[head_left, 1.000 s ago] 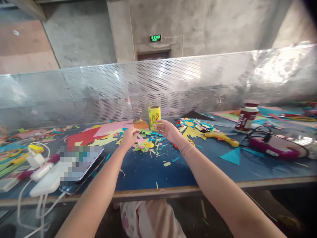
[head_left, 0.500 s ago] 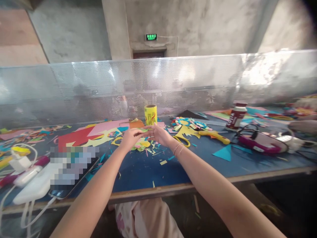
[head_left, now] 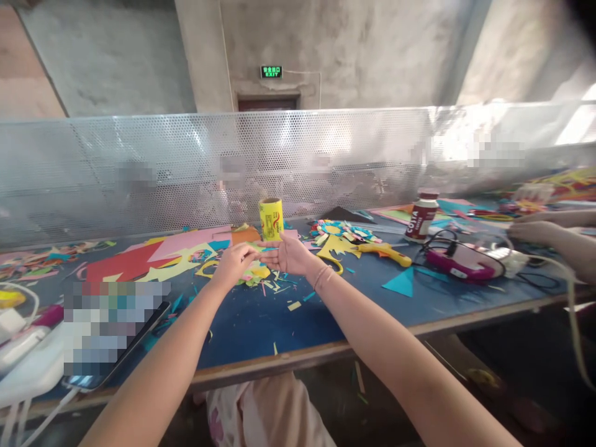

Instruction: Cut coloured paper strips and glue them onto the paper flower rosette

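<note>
Currently, both hands meet on the near side of the tube (head_left: 270, 219), over a small heap of scraps (head_left: 257, 274). The right hand (head_left: 293, 256) is turned palm up, its fingers stretched out to the left; the left hand (head_left: 236, 262) is curled, its fingertips drawn together against the ends of the right fingers. Whether they pinch a bit of paper, I cannot tell.

The tube stands upright, just beyond the right hand. Left of the tube lie pink paper (head_left: 192, 243) and red paper (head_left: 121, 261); well to its left, and nearer, is a phone (head_left: 82, 380). Right of the tube are rosettes (head_left: 334, 228), then a glue gun (head_left: 393, 253) and a blue triangle (head_left: 400, 283), both nearer than the tube. Farther right of the tube, a bottle (head_left: 421, 217) stands upright, and another person's arm (head_left: 570, 251) reaches over the table (head_left: 298, 332). Behind the tube rises a mesh screen (head_left: 172, 152).
</note>
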`<action>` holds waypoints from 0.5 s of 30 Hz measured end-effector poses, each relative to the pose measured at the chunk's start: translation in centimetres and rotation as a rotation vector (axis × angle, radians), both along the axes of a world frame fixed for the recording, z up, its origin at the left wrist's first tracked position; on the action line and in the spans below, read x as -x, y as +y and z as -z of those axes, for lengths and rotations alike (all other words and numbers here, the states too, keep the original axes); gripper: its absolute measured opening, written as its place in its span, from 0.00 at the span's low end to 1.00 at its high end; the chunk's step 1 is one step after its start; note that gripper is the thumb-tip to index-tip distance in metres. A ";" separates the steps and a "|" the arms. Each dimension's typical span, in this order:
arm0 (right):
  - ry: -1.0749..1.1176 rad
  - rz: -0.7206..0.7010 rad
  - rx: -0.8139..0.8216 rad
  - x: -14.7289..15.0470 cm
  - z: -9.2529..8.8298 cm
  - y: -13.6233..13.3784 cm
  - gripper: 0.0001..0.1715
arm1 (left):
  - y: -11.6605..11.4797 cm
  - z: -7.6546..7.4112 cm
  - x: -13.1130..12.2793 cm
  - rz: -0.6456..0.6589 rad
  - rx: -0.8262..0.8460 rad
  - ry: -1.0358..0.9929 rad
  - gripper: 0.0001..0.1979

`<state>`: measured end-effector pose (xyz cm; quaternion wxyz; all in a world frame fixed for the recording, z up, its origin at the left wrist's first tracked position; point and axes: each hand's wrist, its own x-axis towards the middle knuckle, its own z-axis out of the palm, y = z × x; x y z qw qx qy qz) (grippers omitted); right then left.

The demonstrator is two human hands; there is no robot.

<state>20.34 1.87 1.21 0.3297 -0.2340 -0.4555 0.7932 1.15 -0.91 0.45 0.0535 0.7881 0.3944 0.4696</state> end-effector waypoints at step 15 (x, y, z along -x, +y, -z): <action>0.213 0.058 0.053 0.4 -0.5 -1.0 0.33 | 1.1 0.7 1.0 -0.219 -0.212 -0.005 0.08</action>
